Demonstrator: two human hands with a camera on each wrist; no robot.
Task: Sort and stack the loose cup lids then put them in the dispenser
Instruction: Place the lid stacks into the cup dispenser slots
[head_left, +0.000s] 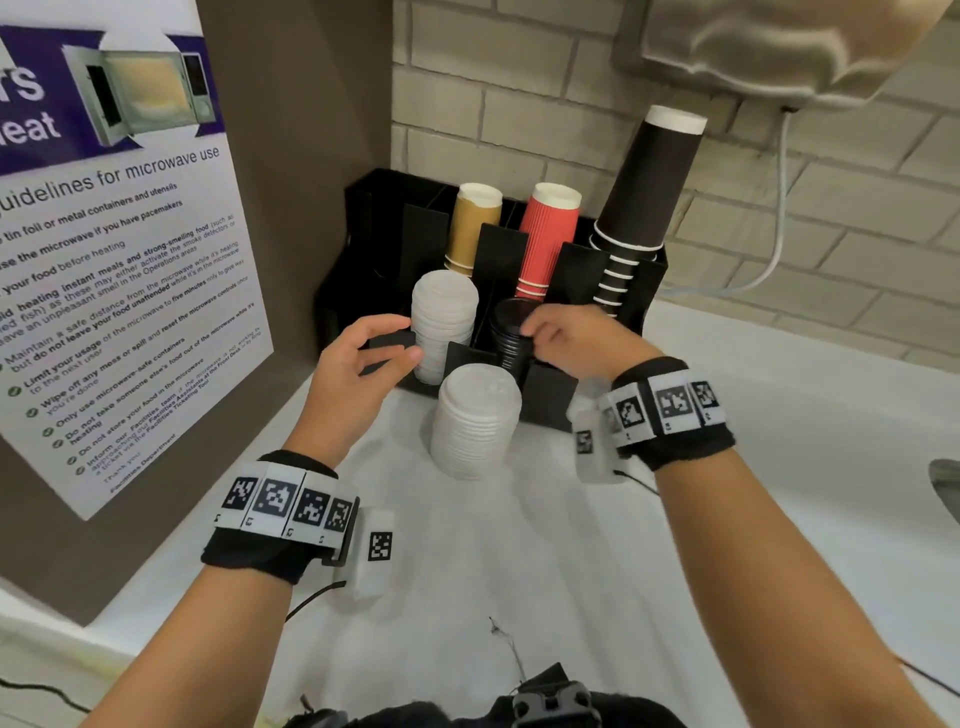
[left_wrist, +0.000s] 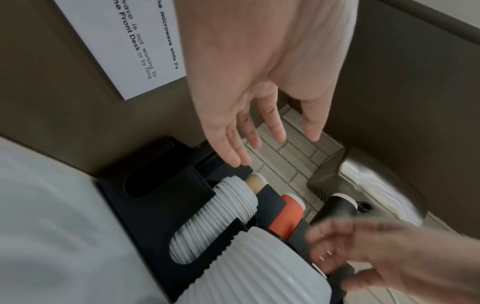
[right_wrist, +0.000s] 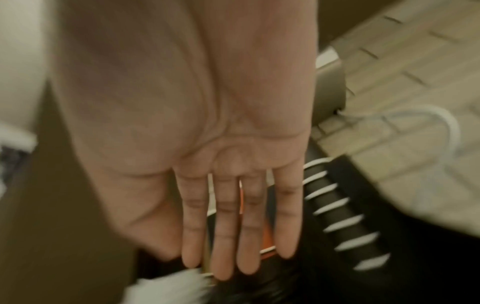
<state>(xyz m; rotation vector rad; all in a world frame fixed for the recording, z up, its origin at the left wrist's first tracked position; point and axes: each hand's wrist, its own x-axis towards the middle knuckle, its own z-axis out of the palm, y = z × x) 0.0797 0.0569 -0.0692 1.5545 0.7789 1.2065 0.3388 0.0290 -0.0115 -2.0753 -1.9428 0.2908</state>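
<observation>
A black dispenser (head_left: 363, 218) stands at the back of the white counter. One front slot holds a white lid stack (head_left: 444, 322), and the slot to its right holds a black lid stack (head_left: 511, 332). A second, loose white lid stack (head_left: 475, 421) stands on the counter just in front. My left hand (head_left: 400, 340) is open beside the slotted white stack (left_wrist: 221, 216) and holds nothing. My right hand (head_left: 527, 330) is open with straight fingers (right_wrist: 223, 246), its fingertips at the top of the black stack. The right wrist view is blurred.
Behind the lids stand tan cups (head_left: 474, 228), red cups (head_left: 548, 239) and a tall pile of black cups (head_left: 644, 208). A brown panel with a microwave poster (head_left: 119, 260) closes the left side. A steel wall unit (head_left: 779, 47) hangs at upper right. A sink edge (head_left: 948, 488) shows at right.
</observation>
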